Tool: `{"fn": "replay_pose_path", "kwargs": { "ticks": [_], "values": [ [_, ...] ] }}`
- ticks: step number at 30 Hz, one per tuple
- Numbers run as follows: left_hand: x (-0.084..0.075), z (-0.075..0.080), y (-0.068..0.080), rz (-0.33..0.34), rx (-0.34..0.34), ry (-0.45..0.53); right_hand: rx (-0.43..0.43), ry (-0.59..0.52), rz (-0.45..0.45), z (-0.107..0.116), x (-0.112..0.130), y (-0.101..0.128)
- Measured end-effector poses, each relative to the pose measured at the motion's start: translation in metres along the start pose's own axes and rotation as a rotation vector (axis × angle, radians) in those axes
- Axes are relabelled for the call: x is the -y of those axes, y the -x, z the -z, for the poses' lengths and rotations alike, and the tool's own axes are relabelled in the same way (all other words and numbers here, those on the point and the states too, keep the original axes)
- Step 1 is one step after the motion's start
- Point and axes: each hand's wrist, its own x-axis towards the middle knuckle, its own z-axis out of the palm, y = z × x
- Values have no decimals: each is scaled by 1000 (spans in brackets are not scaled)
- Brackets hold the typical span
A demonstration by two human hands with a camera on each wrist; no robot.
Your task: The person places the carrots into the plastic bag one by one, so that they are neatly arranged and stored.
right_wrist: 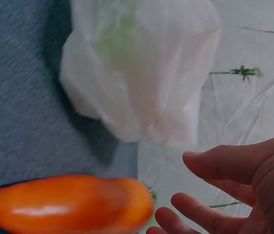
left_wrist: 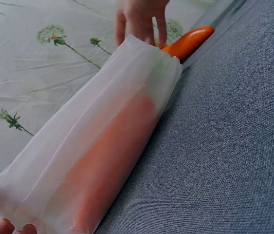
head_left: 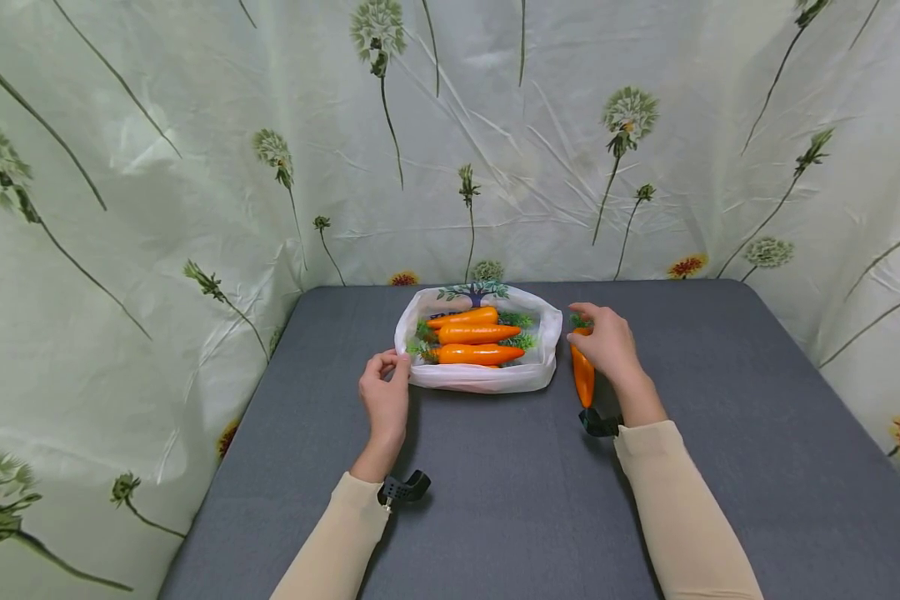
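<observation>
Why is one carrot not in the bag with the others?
One carrot lies on the grey table, outside the white bag that holds three carrots. The right hand is over its leafy end; nothing looks spilled or broken.

Translucent white plastic bag (head_left: 482, 377), mouth open, holds three orange carrots (head_left: 475, 336) lying crosswise; fourth orange plastic carrot (head_left: 582, 377) lies just right of it.
</observation>
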Motion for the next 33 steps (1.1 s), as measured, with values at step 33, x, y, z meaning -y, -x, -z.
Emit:
{"fn": "replay_pose_path", "kwargs": {
  "ticks": [33],
  "values": [
    [-2, 2, 0, -6, 9, 1, 103, 58, -126, -9, -29, 0]
  ]
}}
